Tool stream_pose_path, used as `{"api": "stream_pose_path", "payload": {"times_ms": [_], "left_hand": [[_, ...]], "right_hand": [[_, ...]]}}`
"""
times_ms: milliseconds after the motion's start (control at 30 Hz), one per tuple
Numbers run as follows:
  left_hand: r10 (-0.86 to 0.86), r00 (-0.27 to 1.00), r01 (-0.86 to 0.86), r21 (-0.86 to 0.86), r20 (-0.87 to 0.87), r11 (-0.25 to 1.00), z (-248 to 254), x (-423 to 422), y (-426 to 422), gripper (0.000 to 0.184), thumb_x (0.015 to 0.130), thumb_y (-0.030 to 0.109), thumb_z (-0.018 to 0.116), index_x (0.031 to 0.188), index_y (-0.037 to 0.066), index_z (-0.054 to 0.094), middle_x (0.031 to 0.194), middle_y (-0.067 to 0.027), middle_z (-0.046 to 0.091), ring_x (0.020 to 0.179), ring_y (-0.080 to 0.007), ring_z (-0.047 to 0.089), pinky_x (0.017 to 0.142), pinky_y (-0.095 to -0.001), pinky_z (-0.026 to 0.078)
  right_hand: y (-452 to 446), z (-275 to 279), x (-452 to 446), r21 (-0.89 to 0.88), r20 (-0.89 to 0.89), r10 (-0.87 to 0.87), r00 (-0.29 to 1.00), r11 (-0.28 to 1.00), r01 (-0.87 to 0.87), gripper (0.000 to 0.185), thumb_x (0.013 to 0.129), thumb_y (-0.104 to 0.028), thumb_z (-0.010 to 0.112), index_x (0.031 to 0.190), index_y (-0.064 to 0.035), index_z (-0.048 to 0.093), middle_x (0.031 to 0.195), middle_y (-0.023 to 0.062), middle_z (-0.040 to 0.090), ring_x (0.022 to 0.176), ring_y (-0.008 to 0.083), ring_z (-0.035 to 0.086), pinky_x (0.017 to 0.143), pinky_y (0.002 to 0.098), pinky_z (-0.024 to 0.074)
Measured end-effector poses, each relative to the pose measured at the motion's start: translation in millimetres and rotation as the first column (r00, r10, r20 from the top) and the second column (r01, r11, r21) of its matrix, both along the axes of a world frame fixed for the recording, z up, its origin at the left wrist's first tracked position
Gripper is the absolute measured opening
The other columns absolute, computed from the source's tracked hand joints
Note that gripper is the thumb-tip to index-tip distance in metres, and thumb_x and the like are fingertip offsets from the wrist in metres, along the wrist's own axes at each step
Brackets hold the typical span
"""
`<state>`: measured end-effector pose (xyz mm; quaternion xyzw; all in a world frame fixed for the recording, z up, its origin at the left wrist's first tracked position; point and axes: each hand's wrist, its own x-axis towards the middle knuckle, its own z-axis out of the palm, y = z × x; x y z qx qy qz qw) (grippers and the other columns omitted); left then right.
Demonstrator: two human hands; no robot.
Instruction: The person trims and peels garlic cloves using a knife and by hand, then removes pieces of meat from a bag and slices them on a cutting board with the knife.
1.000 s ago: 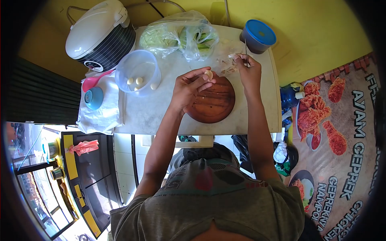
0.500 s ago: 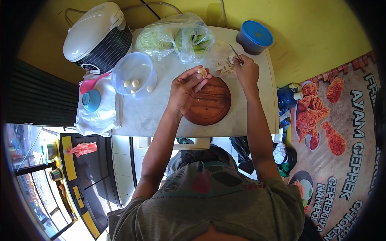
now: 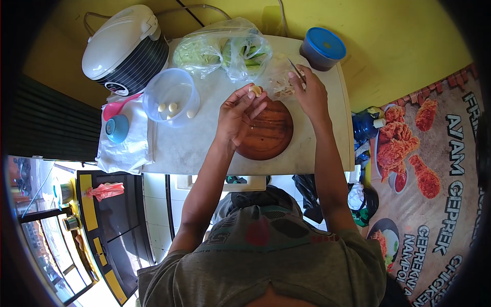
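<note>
My left hand [image 3: 236, 115] is raised over the left edge of a round wooden cutting board [image 3: 268, 135], pinching a pale garlic clove [image 3: 255, 91] between thumb and fingertips. To its right, my right hand [image 3: 313, 97] grips a small knife [image 3: 295, 68], blade pointing up and to the left; its handle is mostly hidden in the palm. Beneath the knife lie papery garlic skins [image 3: 282, 88] on a clear plastic bag. Several peeled cloves [image 3: 173, 107] sit in a clear plastic tub [image 3: 186, 84] left of my left hand.
A bag of green vegetables [image 3: 225, 51] lies at the back of the table [image 3: 179, 148]. A blue-lidded container [image 3: 325, 45] stands at the back right. On the left are a rice cooker [image 3: 123, 48], a pink spoon [image 3: 113, 108] and a blue bowl [image 3: 117, 128].
My right hand has turned and shifted slightly left with the knife. A whitish piece seen at its fingertips before is no longer there. The clove has turned slightly in my left fingers.
</note>
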<state>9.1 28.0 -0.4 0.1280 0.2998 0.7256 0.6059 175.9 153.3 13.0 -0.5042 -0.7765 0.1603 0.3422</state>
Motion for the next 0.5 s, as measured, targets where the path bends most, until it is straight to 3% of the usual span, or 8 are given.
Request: {"api": "stream_pose_path", "payload": {"times_ms": [67,100,167,233,333,500], "left_hand": [[0.022,1.000,-0.022,-0.006,0.004,1.000,1.7,2.0,-0.1,0.029,0.092,0.002,0.059,0.120,-0.005,0.054,0.112,-0.0164,0.064,0.110,-0.0297,0.062,0.091,-0.0344,0.055],[0.042,0.999,-0.042,-0.011,0.009,0.999,2.2,2.9,0.7,0.029,0.092,0.002,0.059,0.120,-0.004,0.054,0.112,-0.0163,0.064,0.110,-0.0298,0.062,0.091,-0.0347,0.055],[0.052,0.999,-0.052,-0.007,0.002,0.999,1.9,4.8,1.2,0.028,0.092,0.002,0.060,0.119,-0.004,0.055,0.111,-0.0158,0.065,0.109,-0.0281,0.063,0.091,-0.0337,0.055],[0.061,0.998,-0.061,-0.002,-0.006,0.998,-0.3,6.7,2.5,0.028,0.092,0.001,0.060,0.119,-0.004,0.055,0.110,-0.0152,0.065,0.107,-0.0263,0.064,0.090,-0.0326,0.055],[0.070,0.997,-0.066,0.106,-0.037,0.992,-5.9,6.4,3.7,0.027,0.090,-0.001,0.061,0.117,-0.003,0.058,0.110,-0.0133,0.066,0.103,-0.0214,0.065,0.088,-0.0303,0.055],[0.100,0.993,-0.091,0.146,-0.056,0.985,-6.2,8.4,2.6,0.028,0.088,-0.004,0.063,0.115,0.002,0.062,0.111,-0.0100,0.068,0.097,-0.0161,0.066,0.085,-0.0263,0.056]], "right_hand": [[-17.0,14.9,-2.1,-0.250,-0.206,0.144,0.968,0.948,-0.195,0.032,0.099,-0.029,0.050,0.125,-0.0138,0.060,0.074,0.0101,0.064,0.068,0.0230,0.065,0.068,0.0367,0.0503],[-27.4,18.5,-5.6,-0.250,-0.205,0.145,0.968,0.948,-0.195,0.032,0.099,-0.029,0.050,0.125,-0.0138,0.060,0.074,0.0101,0.064,0.068,0.0230,0.065,0.068,0.0367,0.0503],[-50.5,21.1,-13.8,-0.199,-0.349,0.321,0.880,0.893,-0.405,0.037,0.101,-0.032,0.047,0.133,-0.0169,0.056,0.071,0.0093,0.061,0.065,0.0198,0.063,0.066,0.0345,0.0495],[-60.7,17.1,-17.5,-0.235,-0.294,0.347,0.891,0.877,-0.419,0.038,0.100,-0.031,0.048,0.136,-0.0195,0.053,0.075,0.0117,0.064,0.067,0.0233,0.065,0.065,0.0346,0.0496],[-69.5,10.8,-24.5,-0.072,-0.253,0.441,0.861,0.879,-0.471,0.043,0.099,-0.026,0.048,0.143,-0.0244,0.044,0.086,0.0151,0.068,0.074,0.0306,0.067,0.066,0.0366,0.0504],[-74.2,11.7,-27.2,-0.013,-0.214,0.441,0.871,0.891,-0.454,0.045,0.100,-0.028,0.046,0.144,-0.0255,0.041,0.085,0.0147,0.068,0.072,0.0304,0.067,0.066,0.0368,0.0506]]}}
